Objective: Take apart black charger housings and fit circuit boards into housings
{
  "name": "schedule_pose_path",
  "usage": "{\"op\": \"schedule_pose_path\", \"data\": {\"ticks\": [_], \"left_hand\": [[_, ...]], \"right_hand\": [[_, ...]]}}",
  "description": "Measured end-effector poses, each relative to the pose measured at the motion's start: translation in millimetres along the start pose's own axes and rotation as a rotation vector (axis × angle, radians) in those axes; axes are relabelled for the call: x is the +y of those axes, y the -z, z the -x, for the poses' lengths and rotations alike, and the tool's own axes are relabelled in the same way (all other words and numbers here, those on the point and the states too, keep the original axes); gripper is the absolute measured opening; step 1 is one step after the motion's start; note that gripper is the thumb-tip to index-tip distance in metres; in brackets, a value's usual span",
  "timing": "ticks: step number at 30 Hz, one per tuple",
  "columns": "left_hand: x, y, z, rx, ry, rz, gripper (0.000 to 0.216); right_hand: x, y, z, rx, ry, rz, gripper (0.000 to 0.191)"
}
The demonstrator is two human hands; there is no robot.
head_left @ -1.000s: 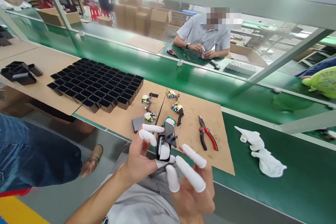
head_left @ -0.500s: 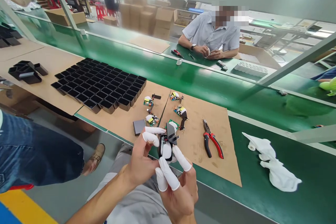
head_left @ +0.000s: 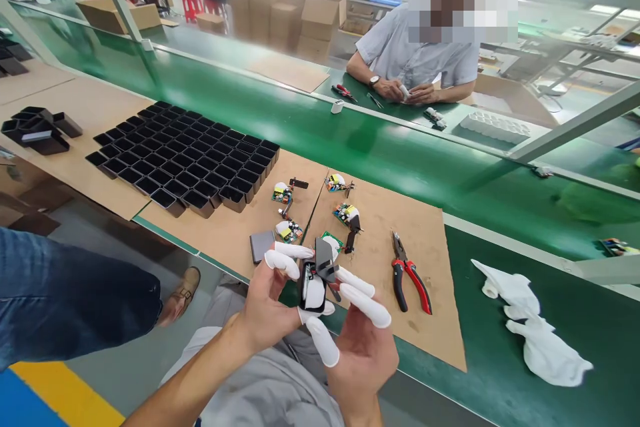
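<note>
My left hand point(head_left: 273, 300), with white finger cots, grips a small black plastic housing point(head_left: 303, 300) over the table's front edge. Inside the housing sits a part with a white surface, and a black cover with plug prongs point(head_left: 325, 259) stands tilted at its far end. My right hand point(head_left: 363, 333), also in finger cots, is spread at the housing's right side. Its upper fingertips are close to the cover; whether they touch it I cannot tell. Just beyond lie several circuit boards with attached black plates point(head_left: 346, 213) and a grey rectangular block point(head_left: 262, 245).
Red-and-black pliers point(head_left: 411, 273) lie on the cardboard point(head_left: 380, 213), white cloth pieces point(head_left: 545, 340) to their right. Rows of black open housings point(head_left: 185, 153) stand at the left. Across the green bench, a person point(head_left: 420, 60) handles a small white item. Someone's jeans-clad leg point(head_left: 75, 293) is at left.
My right hand's fingers have spread apart and shifted slightly right. The left hand keeps hold of the housing. The view has tilted and turned slightly.
</note>
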State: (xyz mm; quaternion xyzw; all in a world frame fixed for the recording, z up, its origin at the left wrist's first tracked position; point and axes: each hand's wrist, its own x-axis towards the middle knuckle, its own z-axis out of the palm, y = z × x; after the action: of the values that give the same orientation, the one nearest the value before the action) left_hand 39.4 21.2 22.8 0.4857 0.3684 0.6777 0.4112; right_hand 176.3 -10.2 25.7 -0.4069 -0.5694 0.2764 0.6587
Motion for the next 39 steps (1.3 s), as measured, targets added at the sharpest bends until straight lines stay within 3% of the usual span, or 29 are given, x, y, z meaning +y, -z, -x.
{"op": "schedule_pose_path", "data": {"ticks": [4, 9, 13, 18, 25, 28, 34, 37, 39], "left_hand": [[-4.7, 0.5, 1.0, -0.006, 0.032, -0.003, 0.056], [-11.4, -4.8, 1.3, -0.013, 0.063, 0.006, 0.051], [-16.2, -8.2, 1.2, -0.009, 0.112, 0.012, 0.056], [-21.1, -12.1, -1.2, -0.005, 0.155, 0.040, 0.056], [-20.9, -21.7, -3.0, -0.009, 0.196, -0.022, 0.038], [-22.3, -30.2, 0.3, -0.013, 0.178, -0.093, 0.030], [-17.8, -51.7, 5.7, 0.036, 0.111, -0.333, 0.036], [-6.3, -58.9, 8.3, 0.016, 0.026, -0.407, 0.042], [2.8, -61.1, 12.5, -0.012, -0.007, -0.420, 0.053]], "right_hand": [[-2.9, 1.8, -14.9, -0.068, -0.196, -0.073, 0.060], [-1.7, -3.7, -14.7, -0.022, -0.259, 0.001, 0.055], [2.7, 1.9, -8.8, -0.005, -0.097, 0.120, 0.059], [6.1, 16.6, -2.5, -0.154, 0.196, 0.402, 0.071], [17.3, 26.6, -2.7, -0.238, 0.340, 0.654, 0.053], [19.7, 27.5, -5.2, -0.195, 0.270, 0.620, 0.052], [32.9, 21.8, 2.1, 0.292, -0.189, 0.203, 0.035], [38.3, 23.5, 1.3, 0.419, -0.333, 0.090, 0.025], [38.5, 29.5, -3.0, 0.454, -0.458, -0.022, 0.030]]}}
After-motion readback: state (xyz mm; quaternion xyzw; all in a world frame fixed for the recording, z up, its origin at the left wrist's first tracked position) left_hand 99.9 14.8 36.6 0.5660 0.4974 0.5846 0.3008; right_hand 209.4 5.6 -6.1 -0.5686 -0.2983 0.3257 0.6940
